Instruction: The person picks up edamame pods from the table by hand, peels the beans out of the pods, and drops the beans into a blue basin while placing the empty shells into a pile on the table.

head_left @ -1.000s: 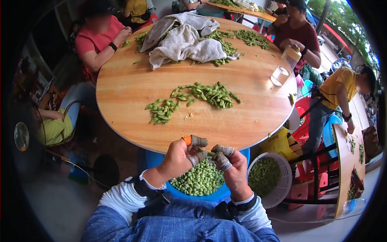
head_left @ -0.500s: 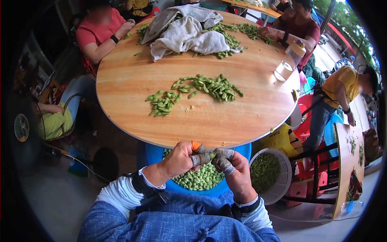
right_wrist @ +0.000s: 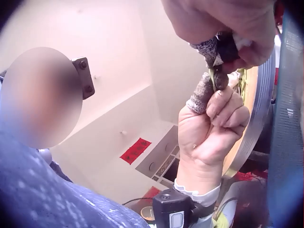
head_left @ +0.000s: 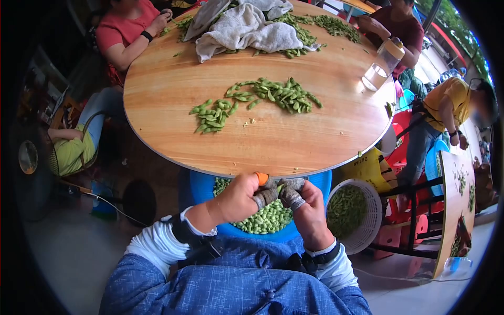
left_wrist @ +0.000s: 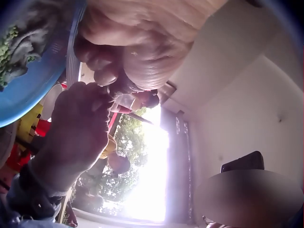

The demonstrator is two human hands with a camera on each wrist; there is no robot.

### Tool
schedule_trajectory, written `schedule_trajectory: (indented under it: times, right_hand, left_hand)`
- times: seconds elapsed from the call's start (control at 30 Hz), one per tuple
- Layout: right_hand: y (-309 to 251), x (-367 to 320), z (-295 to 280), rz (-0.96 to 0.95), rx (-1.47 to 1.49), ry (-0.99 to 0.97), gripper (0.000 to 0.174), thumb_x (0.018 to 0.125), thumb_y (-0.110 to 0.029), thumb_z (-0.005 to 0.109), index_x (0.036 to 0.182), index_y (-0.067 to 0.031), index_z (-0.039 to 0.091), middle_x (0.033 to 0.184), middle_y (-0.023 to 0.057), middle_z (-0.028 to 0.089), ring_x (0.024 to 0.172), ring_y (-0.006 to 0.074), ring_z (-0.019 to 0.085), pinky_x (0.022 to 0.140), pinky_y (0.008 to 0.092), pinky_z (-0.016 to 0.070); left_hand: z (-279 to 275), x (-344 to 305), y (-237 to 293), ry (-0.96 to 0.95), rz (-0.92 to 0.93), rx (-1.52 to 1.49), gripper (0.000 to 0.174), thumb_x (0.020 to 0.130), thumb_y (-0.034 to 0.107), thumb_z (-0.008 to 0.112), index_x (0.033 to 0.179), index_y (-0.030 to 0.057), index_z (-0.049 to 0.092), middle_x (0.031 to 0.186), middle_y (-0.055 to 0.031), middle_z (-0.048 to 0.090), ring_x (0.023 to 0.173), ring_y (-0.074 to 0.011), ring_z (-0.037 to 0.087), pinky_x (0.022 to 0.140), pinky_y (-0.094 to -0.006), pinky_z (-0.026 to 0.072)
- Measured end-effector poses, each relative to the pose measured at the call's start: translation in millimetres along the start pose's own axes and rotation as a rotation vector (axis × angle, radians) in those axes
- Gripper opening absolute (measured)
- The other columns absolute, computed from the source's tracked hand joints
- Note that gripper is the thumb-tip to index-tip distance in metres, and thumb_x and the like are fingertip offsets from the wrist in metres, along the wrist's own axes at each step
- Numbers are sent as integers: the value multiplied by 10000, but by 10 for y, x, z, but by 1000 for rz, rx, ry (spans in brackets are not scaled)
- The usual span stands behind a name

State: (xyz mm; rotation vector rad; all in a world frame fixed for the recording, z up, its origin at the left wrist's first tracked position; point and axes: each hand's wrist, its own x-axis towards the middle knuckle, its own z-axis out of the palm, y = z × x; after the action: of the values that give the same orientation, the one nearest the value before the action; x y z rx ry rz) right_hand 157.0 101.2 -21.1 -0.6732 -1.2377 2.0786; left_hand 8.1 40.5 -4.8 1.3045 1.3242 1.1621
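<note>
My left hand (head_left: pixel 239 198) and right hand (head_left: pixel 311 215) meet in front of the table edge, above a blue basin (head_left: pixel 202 191) of shelled green beans (head_left: pixel 270 218). Grey cloth covers wrap thumb and finger on both. Between the fingertips they pinch a green edamame pod (right_wrist: pixel 212 78), one hand at each end in the right wrist view. An orange band shows on a left finger. The left wrist view has the left palm (left_wrist: pixel 142 42) over the right hand (left_wrist: pixel 80 128), with the pod hidden there.
Loose edamame pods (head_left: pixel 286 94) lie on the round wooden table (head_left: pixel 173 110). Farther back, a grey cloth (head_left: pixel 247 29) covers more pods, and a clear jar (head_left: pixel 383 63) stands at the right edge. A white basket (head_left: pixel 371 220) is right of the basin. Other people sit around.
The pod was first held with the fingertips farther apart; now both hands' fingertips are close together around it. The head view has tilted down, so the table sits higher in frame.
</note>
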Motion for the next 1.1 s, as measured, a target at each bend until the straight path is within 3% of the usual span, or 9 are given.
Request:
schedule_trajectory:
  times: [0.03,0.17,0.27,0.5,0.6,0.73,0.93,1.03,1.1]
  right_hand:
    - [12,6,-13,-14,-11,5,163,813,-8,503,966,35,541,914,47,589,813,106,537,740,230,419]
    - [22,1,14,-69,-27,15,171,811,-15,514,972,36,537,920,52,590,833,105,535,752,233,420]
    - [34,-8,2,-117,-34,-21,181,808,-25,528,977,39,537,929,57,589,852,108,533,769,244,417]
    - [150,33,-148,-122,70,-166,207,808,-47,537,999,34,533,947,55,585,860,109,531,772,246,417]
    - [42,-13,-109,-48,52,-130,214,808,-50,538,1005,32,531,955,55,583,861,109,530,777,246,413]
    - [60,-15,-79,-110,-15,-117,211,807,-49,537,1002,34,529,950,54,582,857,110,527,775,244,411]
    - [101,-24,-77,-137,-62,-158,207,808,-51,536,995,39,526,935,51,583,855,107,518,773,238,402]
    - [67,-31,-48,-170,-118,-185,187,806,-57,540,967,39,537,894,47,588,827,100,517,748,234,406]
    - [86,-17,-135,-148,-233,-220,192,801,-44,545,973,40,532,909,45,586,829,98,521,752,233,411]
  left_hand:
    - [-10,-34,38,55,109,425,168,718,71,592,842,-22,526,719,-101,557,661,-233,550,600,-308,438]
    - [49,-111,-5,131,380,1032,388,517,29,583,881,-66,489,848,-199,523,720,-334,545,617,-396,455]
    - [45,-118,-154,180,491,1063,202,658,68,530,834,-25,492,761,-148,515,647,-284,542,557,-368,457]
    - [16,-11,-247,63,405,469,202,665,64,542,839,-20,483,775,-174,511,680,-318,531,569,-371,441]
    - [39,-102,-74,52,334,777,213,666,79,558,841,-16,484,798,-178,511,709,-312,534,582,-374,444]
    - [23,-118,-141,96,510,950,269,646,79,575,886,-18,502,755,-151,520,699,-310,538,599,-377,454]
    - [16,-113,-205,104,305,518,230,722,108,566,921,-3,530,765,-105,554,721,-243,563,667,-301,439]
    - [20,-124,-176,37,-140,-375,148,755,71,533,881,-5,533,733,-129,554,624,-238,535,601,-292,420]
    - [-54,-99,-181,-61,-63,-130,102,788,76,512,839,-7,541,704,-122,551,626,-213,530,607,-277,412]
